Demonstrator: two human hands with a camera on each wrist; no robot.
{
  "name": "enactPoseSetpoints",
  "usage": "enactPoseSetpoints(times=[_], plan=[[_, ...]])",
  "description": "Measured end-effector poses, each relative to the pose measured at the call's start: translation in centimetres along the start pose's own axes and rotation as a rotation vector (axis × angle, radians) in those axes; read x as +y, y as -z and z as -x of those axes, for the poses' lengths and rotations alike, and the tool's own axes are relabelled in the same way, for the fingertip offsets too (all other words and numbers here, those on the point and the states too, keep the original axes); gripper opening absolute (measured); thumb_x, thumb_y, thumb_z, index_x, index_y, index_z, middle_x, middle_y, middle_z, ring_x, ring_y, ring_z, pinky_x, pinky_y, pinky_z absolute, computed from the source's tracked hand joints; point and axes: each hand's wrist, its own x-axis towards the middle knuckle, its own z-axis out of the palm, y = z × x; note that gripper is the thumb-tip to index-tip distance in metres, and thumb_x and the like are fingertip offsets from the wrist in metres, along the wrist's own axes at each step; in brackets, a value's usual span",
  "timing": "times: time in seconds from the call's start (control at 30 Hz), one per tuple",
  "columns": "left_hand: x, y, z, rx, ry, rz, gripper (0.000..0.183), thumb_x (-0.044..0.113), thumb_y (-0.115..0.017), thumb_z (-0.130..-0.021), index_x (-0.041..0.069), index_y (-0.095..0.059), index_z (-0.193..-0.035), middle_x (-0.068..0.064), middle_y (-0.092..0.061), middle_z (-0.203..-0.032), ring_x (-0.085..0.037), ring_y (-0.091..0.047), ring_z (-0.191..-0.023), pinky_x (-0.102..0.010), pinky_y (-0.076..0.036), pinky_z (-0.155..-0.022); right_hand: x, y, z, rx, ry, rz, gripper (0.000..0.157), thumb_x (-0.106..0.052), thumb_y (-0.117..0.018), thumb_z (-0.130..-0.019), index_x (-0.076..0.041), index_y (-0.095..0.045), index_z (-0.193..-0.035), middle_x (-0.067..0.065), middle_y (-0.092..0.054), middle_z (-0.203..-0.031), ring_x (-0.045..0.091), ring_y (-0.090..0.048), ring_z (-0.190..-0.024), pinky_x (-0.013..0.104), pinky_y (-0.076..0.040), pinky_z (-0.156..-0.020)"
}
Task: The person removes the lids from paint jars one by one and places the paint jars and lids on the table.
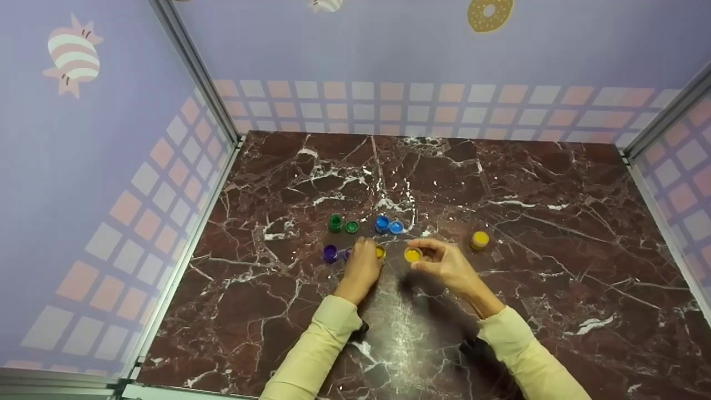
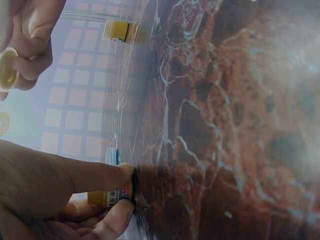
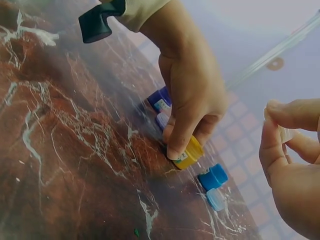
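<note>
On the marble-patterned table, my left hand (image 1: 362,269) grips a small yellow paint jar (image 3: 190,155) standing upright. Its thumb and fingers lie around the jar's sides, and the mouth is uncovered. Slightly to the right, my right hand (image 1: 447,265) pinches a round lid (image 1: 412,255) above the table, its yellow-stained inner side towards the head camera. Left of the gripped jar are an uncovered purple jar (image 1: 330,254) and its lid (image 1: 348,254), partly hidden by my left hand.
Behind the hands stand an uncovered green jar (image 1: 335,223) with a green lid (image 1: 352,226) and a blue jar (image 1: 382,223) with a blue lid (image 1: 396,228). Another yellow jar (image 1: 479,240) stands to the right. Patterned panels (image 1: 355,105) enclose the table's back and sides.
</note>
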Motion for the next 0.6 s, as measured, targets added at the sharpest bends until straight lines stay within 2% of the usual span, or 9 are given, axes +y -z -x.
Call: enactPoseSetpoints(times=[0.23,0.47,0.6], plan=[[-0.1,0.0,-0.1,-0.011,0.008,0.004,0.022,0.002,-0.084,-0.080,-0.006,-0.067,-0.092,-0.019,-0.063,-0.092,-0.038,-0.069,-0.086,-0.047,-0.057,-0.077,0.4,0.0,-0.8,0.012,-0.014,0.045,0.044,0.011,-0.075,-0.084,0.020,-0.058,-0.124,0.031,-0.065,-0.117,0.013,-0.066,-0.090,0.022,-0.055,-0.082],[-0.1,0.0,-0.2,-0.014,-0.014,-0.013,0.023,0.003,-0.083,-0.082,-0.007,-0.066,-0.094,-0.020,-0.063,-0.093,-0.039,-0.069,-0.088,-0.047,-0.057,-0.080,0.7,0.0,-1.6,0.025,-0.030,0.202,0.041,0.007,-0.079,-0.083,0.014,-0.063,-0.120,0.026,-0.068,-0.114,0.030,-0.067,-0.097,0.026,-0.055,-0.085],[-0.1,0.0,-0.2,-0.027,0.000,-0.014,0.022,0.004,-0.083,-0.083,-0.007,-0.067,-0.094,-0.020,-0.063,-0.093,-0.038,-0.069,-0.088,-0.046,-0.057,-0.079,1.1,-0.1,-2.0,0.032,-0.014,0.266,0.040,0.004,-0.080,-0.083,0.013,-0.065,-0.118,0.026,-0.069,-0.112,0.034,-0.066,-0.095,0.030,-0.055,-0.083]])
